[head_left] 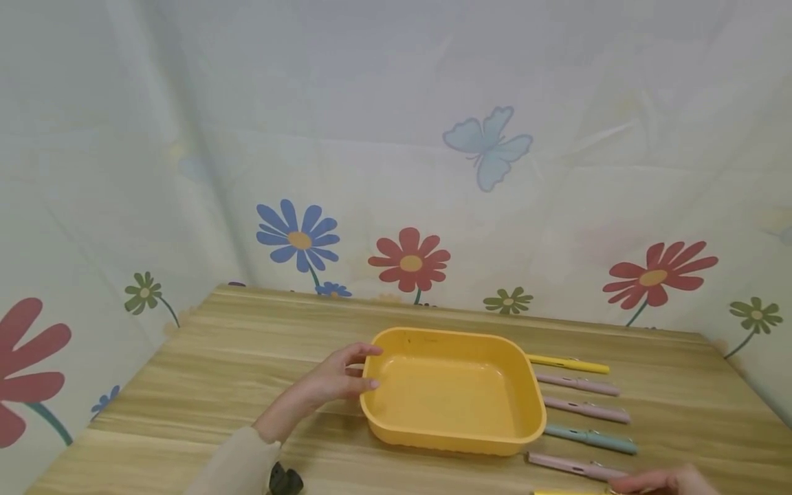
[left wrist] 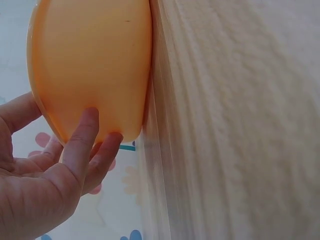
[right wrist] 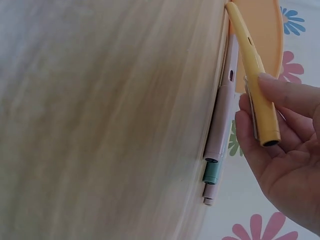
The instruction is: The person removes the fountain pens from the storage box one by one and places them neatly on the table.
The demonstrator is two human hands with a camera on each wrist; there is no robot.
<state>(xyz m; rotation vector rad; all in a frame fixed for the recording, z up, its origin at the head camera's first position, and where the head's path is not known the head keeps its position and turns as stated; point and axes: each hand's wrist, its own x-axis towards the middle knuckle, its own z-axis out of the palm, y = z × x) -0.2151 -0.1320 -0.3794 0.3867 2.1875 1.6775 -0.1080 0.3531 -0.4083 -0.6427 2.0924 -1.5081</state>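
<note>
A yellow plastic basin (head_left: 454, 441) with rounded corners stands upright on the table, its inside bare. My left hand (head_left: 331, 377) holds its left end, thumb at the rim and fingers (left wrist: 107, 152) against the outer wall. At the lower right of the head view, my right hand (head_left: 671, 480) is partly cut off by the frame. It pinches a yellow fountain pen (right wrist: 257, 95) between thumb and fingers near the capped end, with the far tip down close to the wood. Beside it lies a pink pen (right wrist: 223, 117).
Right of the basin, a row of pens runs backward: the pink one, a teal pen (head_left: 597, 438), two more pink pens (head_left: 594, 411) and a yellow pen (head_left: 575, 364). A small black object (head_left: 286, 479) shows by my left sleeve. A flowered curtain (head_left: 396, 158) hangs behind the table.
</note>
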